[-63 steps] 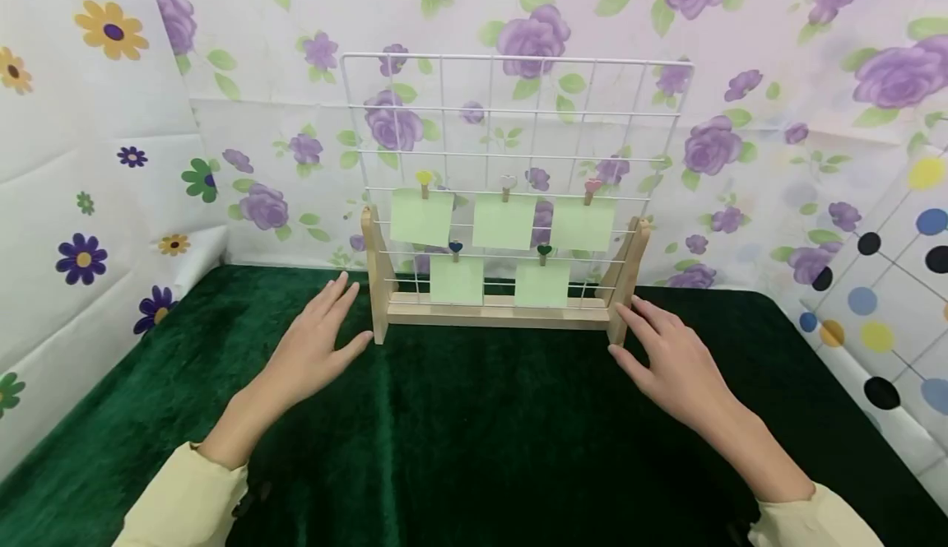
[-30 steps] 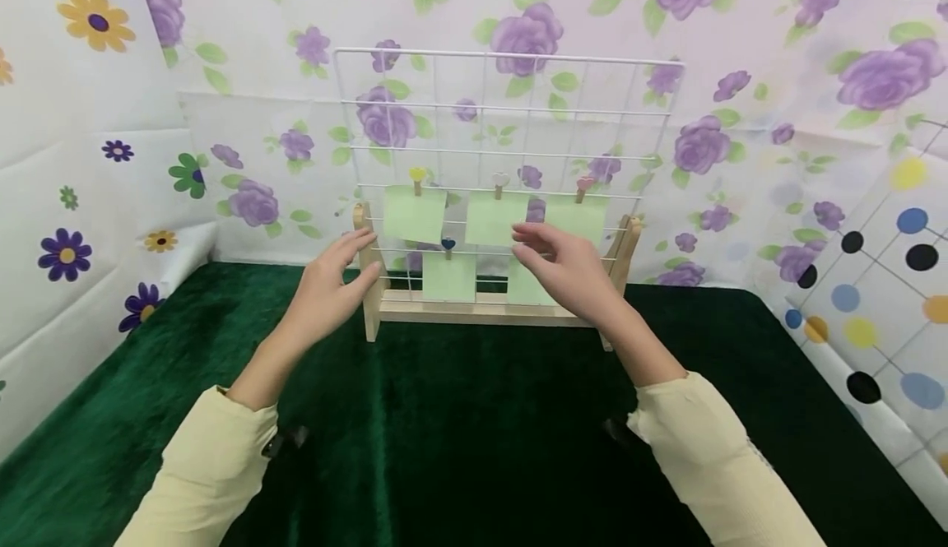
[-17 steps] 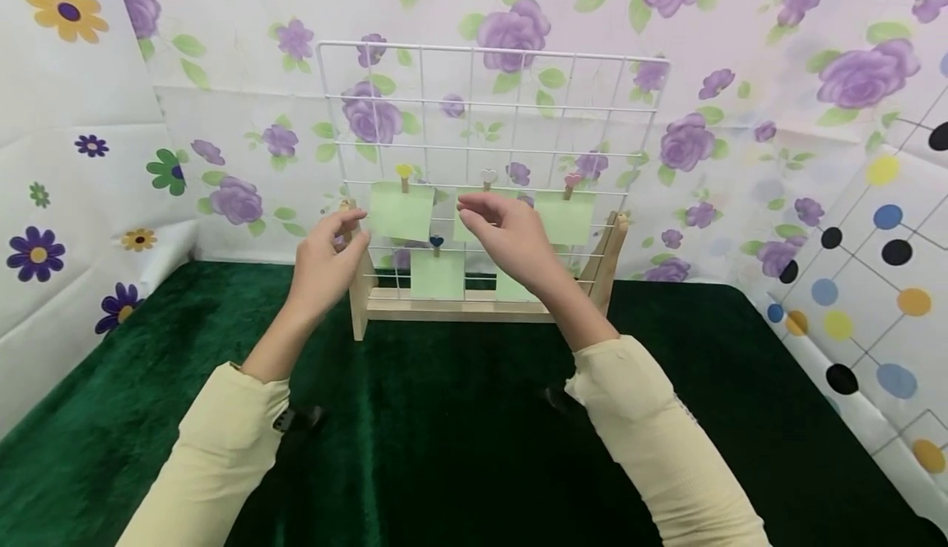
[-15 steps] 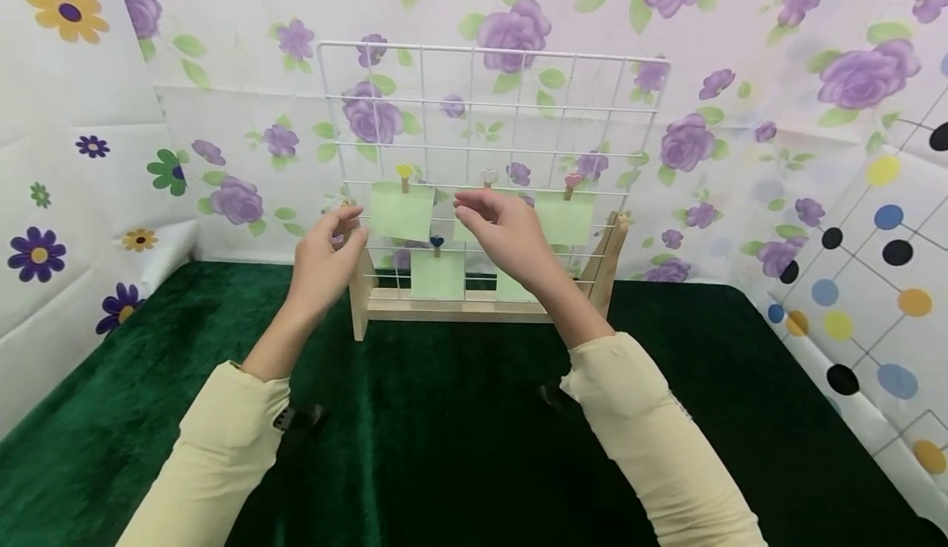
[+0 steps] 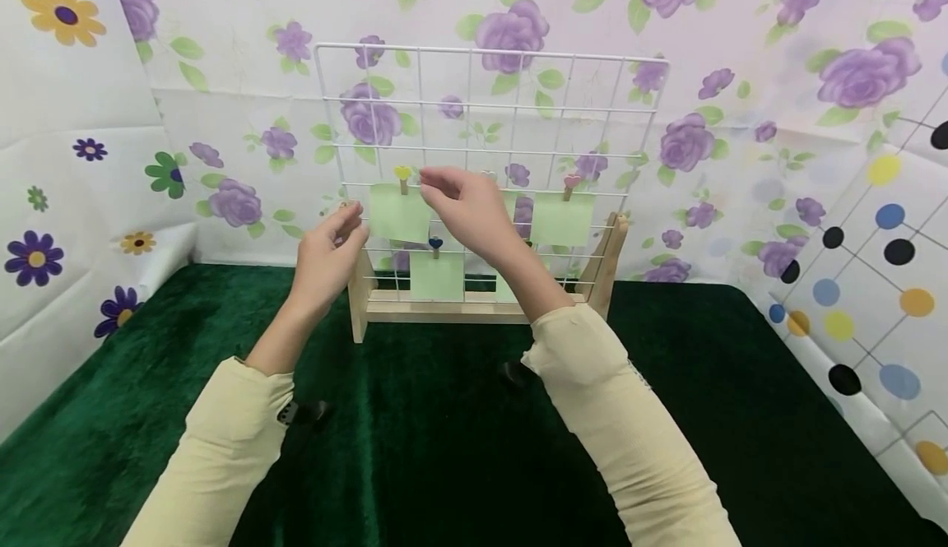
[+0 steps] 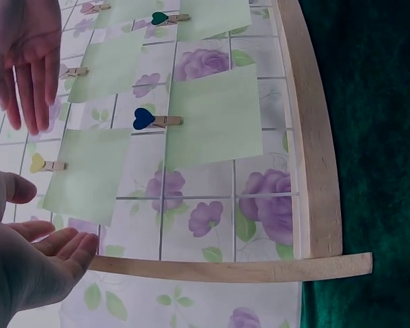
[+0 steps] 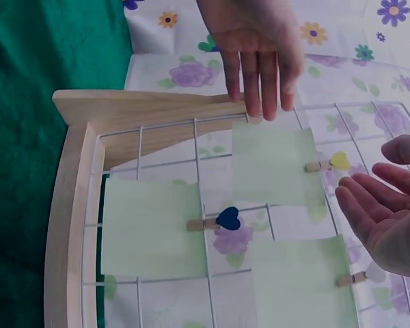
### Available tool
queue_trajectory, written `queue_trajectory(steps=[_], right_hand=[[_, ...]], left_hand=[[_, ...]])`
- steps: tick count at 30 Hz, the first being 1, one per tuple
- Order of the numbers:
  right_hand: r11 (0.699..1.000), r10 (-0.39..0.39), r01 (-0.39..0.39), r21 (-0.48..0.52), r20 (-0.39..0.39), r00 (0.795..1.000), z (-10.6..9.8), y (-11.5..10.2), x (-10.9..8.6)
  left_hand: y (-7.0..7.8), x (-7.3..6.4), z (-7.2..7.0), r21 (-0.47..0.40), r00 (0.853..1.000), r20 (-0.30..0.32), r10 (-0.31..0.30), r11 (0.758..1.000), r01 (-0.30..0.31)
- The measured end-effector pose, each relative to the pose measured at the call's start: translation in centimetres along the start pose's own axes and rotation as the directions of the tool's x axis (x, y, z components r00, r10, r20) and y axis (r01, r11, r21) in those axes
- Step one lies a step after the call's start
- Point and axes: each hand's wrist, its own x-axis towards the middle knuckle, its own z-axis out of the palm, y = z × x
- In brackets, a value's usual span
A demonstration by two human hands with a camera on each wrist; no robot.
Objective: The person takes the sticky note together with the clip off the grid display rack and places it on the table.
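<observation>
A white wire grid [image 5: 474, 52] stands in a wooden base [image 5: 444, 312]. Pale green paper notes hang on it from small clothespins with heart tops. My right hand [image 5: 474, 211] hovers before the upper row, fingertips close to the clothespin with the yellow heart [image 7: 339, 161], holding nothing. It covers most of the upper middle note and part of the lower right one. By the left wooden post [image 5: 360, 300] my left hand [image 5: 324, 257] is raised with loosely bent fingers and nothing in them. Between the hands hangs the upper left note [image 5: 398, 214]; below it is a note [image 5: 437, 277] with a blue-heart clothespin [image 6: 145, 119].
Dark green velvet cloth [image 5: 415, 432] covers the table. Floral sheeting [image 5: 741, 169] rises behind the rack, with a flower-print sheet [image 5: 44, 177] at left and a dotted sheet [image 5: 874, 317] at right. The upper right note [image 5: 563, 220] has a pink-heart clothespin.
My right hand has left the rack's right post and moved left and up across the notes toward the yellow-heart clothespin. The left hand has risen beside the left post. The notes hang as before.
</observation>
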Motion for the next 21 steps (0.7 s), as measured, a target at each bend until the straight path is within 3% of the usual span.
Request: queue_trajectory(steps=[7, 16, 21], right_hand=[[1.0, 0.01, -0.01, 0.008, -0.022, 1.0, 0.6, -0.5, 0.9], [0.996, 0.091, -0.091, -0.021, 0.005, 0.996, 1.6, -0.9, 2.2], [0.993, 0.11, -0.111, -0.047, -0.021, 0.994, 2.1, -1.1, 3.0]], left_hand=[[0.5, 0.0, 0.3, -0.018, 0.999, 0.01, -0.031, 0.999, 0.031], [1.0, 0.7, 1.0, -0.05, 0.995, 0.036, -0.09, 0.995, 0.091], [1.5, 1.3, 1.1, -0.061, 0.996, 0.012, -0.094, 0.994, 0.094]])
